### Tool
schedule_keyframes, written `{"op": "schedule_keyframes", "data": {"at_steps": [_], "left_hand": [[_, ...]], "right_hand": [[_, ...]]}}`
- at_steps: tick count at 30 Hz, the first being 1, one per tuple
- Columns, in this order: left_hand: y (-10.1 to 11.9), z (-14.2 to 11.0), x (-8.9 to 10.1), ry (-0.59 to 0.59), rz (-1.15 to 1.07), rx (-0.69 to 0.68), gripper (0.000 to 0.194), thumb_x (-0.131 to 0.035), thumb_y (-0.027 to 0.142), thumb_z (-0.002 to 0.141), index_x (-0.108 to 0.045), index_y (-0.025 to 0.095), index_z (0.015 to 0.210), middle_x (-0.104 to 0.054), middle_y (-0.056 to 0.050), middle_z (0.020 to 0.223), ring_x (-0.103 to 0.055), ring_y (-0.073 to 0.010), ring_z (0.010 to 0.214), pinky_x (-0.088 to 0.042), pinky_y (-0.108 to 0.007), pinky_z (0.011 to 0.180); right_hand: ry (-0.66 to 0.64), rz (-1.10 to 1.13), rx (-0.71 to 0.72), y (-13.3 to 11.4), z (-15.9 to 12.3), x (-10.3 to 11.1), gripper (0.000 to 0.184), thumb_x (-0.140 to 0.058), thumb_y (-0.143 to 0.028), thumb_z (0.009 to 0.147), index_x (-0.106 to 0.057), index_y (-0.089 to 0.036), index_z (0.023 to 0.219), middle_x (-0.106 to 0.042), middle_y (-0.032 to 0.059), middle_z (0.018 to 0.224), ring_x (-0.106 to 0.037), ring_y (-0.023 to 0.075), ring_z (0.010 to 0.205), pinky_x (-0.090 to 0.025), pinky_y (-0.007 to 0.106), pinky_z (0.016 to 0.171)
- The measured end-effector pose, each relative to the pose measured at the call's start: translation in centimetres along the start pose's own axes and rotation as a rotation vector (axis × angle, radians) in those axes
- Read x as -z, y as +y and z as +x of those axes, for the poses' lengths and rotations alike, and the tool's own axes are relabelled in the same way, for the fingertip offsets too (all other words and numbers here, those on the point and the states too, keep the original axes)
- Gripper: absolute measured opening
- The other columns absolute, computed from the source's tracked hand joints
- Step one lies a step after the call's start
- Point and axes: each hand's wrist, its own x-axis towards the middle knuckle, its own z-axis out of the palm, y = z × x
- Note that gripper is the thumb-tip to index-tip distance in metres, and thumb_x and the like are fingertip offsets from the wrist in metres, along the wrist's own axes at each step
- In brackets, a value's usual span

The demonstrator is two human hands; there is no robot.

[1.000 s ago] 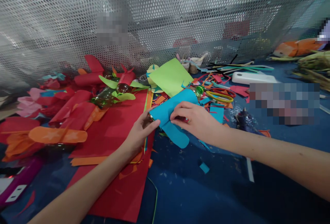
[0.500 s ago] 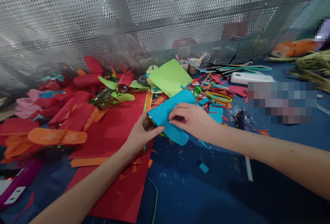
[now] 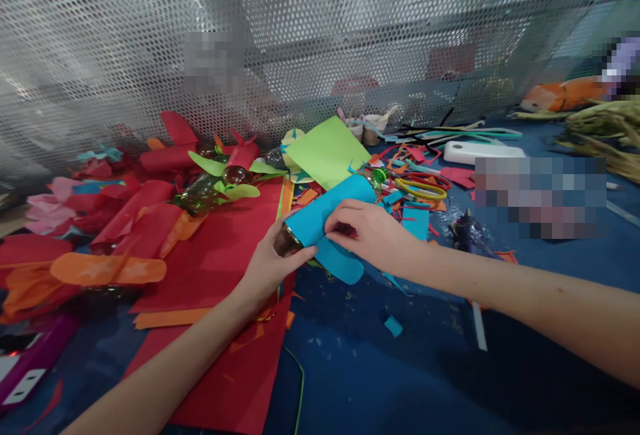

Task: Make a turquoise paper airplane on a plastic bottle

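A plastic bottle wrapped in blue paper lies slanted in front of me, its green cap toward the upper right. Around its bare dark base closes my left hand, the thumb along the near side. My right hand pinches at the near side of the wrap, fingertips against the blue paper. Just below them a rounded blue paper flap sticks out toward me. Whether the right fingers grip the flap's edge or only press it on is hard to make out.
Large red sheets lie at the left, beside several paper-covered bottles with an orange wing strip. A light green sheet and paper scraps sit behind. A glue gun tip is at right; perforated metal stands behind.
Both hands keep the same hold on the blue-wrapped bottle. The whole view has shifted slightly, with things appearing a little further left.
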Motion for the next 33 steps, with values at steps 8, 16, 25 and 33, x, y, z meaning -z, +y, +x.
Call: {"op": "schedule_keyframes", "data": {"at_steps": [8,16,25,33], "left_hand": [[0.0,-0.1,-0.1,0.011,0.001,-0.022,0.078,-0.08,0.038,0.061,-0.048,0.022,0.13,-0.065,-0.01,0.121,-0.059,-0.0307,0.113,-0.049,-0.043,0.095],[-0.1,0.0,0.1,0.051,-0.036,-0.01,0.07,-0.08,0.036,0.063,-0.052,0.023,0.126,-0.064,-0.01,0.123,-0.058,-0.0299,0.114,-0.048,-0.041,0.096],[-0.2,0.1,0.1,0.002,-0.079,-0.008,0.078,-0.083,0.032,0.06,-0.048,0.022,0.129,-0.063,-0.012,0.125,-0.057,-0.0304,0.115,-0.049,-0.04,0.095],[0.1,-0.2,0.2,-0.027,-0.056,0.004,0.074,-0.08,0.037,0.064,-0.049,0.023,0.13,-0.063,-0.01,0.125,-0.056,-0.0299,0.118,-0.045,-0.039,0.098]], "right_hand": [[0.001,0.069,-0.069,-0.3,0.3,0.1,0.009,-0.062,-0.009,0.08,-0.063,-0.018,0.078,-0.063,0.002,0.081,-0.059,0.015,0.077,-0.048,0.028,0.072],[0.057,0.171,-0.092,0.7,0.2,1.7,0.005,-0.059,-0.014,0.084,-0.062,-0.019,0.083,-0.068,0.0017,0.084,-0.063,0.0139,0.077,-0.051,0.027,0.071],[0.013,0.083,-0.013,0.5,0.0,1.1,0.005,-0.064,-0.011,0.081,-0.066,-0.015,0.079,-0.066,0.0035,0.083,-0.06,0.0136,0.078,-0.048,0.026,0.072],[0.007,0.065,-0.072,1.2,0.1,0.8,0.009,-0.062,-0.007,0.078,-0.065,-0.016,0.076,-0.064,0.0035,0.08,-0.058,0.0147,0.077,-0.046,0.027,0.071]]}}
